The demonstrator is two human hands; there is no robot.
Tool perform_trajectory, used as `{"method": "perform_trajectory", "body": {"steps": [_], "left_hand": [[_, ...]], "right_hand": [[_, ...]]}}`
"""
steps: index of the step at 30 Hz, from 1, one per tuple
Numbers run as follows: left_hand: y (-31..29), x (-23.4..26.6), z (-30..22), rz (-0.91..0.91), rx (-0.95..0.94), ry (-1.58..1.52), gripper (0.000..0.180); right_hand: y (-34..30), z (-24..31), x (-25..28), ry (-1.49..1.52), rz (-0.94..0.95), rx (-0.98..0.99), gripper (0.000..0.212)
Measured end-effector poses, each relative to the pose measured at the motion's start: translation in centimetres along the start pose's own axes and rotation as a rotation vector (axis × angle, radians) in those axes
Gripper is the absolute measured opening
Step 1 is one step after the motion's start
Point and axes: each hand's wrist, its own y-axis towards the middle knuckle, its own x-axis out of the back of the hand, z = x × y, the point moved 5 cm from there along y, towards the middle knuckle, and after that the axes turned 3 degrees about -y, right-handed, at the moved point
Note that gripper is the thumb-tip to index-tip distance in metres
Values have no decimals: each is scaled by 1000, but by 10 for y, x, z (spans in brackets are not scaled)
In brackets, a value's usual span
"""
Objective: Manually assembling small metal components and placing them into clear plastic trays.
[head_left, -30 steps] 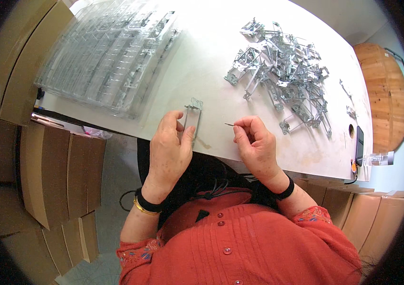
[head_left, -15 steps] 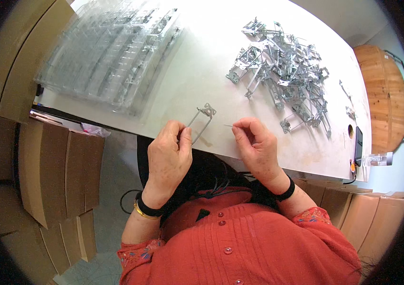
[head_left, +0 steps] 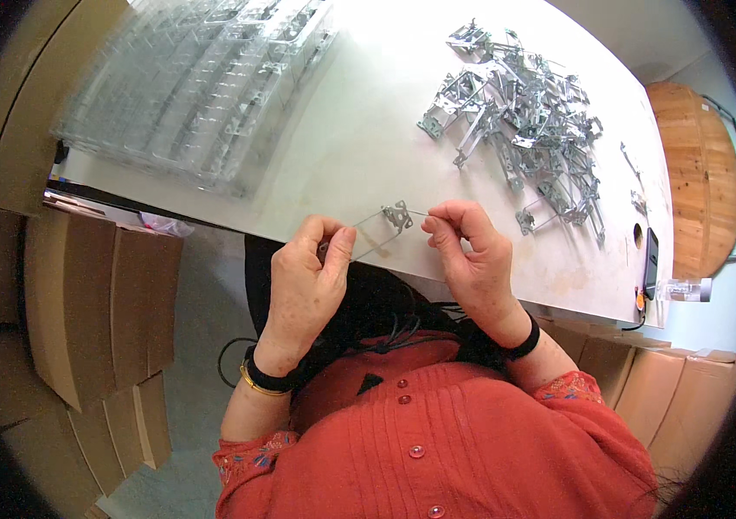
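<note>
Pinched in my left hand (head_left: 305,281) is a metal bracket with two thin rods, held by its near end. Its far end, a small silver plate with holes (head_left: 396,216), points to the right above the table. My right hand (head_left: 478,259) pinches a thin metal pin (head_left: 417,213) between thumb and forefinger. The pin's tip reaches the holed plate; whether it sits in a hole is too small to tell. Beyond my right hand lies a tangled heap of similar metal brackets (head_left: 523,121).
Stacked clear plastic trays with metal parts (head_left: 186,104) stand at the table's far left. A dark phone (head_left: 652,264) and a clear bottle (head_left: 684,290) are at the right edge, near a hole in the white tabletop (head_left: 342,130). Cardboard boxes (head_left: 69,303) are piled left and right below.
The bracket in my left hand has tilted over to the right. Its plate end and the pin in my right hand, apart before, now meet.
</note>
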Motion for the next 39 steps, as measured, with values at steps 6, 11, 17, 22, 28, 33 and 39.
{"method": "perform_trajectory", "body": {"steps": [6, 11, 17, 22, 28, 33, 39], "left_hand": [[0, 2, 5, -69, -5, -10, 25], [-3, 1, 5, -130, -115, 40, 19], [-3, 2, 6, -166, -147, -6, 17], [-2, 2, 4, -157, -139, 6, 16], [-3, 2, 4, -154, -131, 16, 15], [-3, 3, 4, -150, -108, 16, 15], [-3, 3, 5, -151, -126, 14, 15]], "right_hand": [[6, 10, -4, -39, -12, 104, 9], [10, 18, -6, -84, 0, 163, 9], [12, 19, -7, -133, 7, 200, 11], [13, 18, -8, -174, 8, 242, 10], [13, 15, -9, -138, 17, 181, 8], [12, 13, -11, -51, 48, 74, 8], [12, 15, -10, -29, 53, 91, 9]]}}
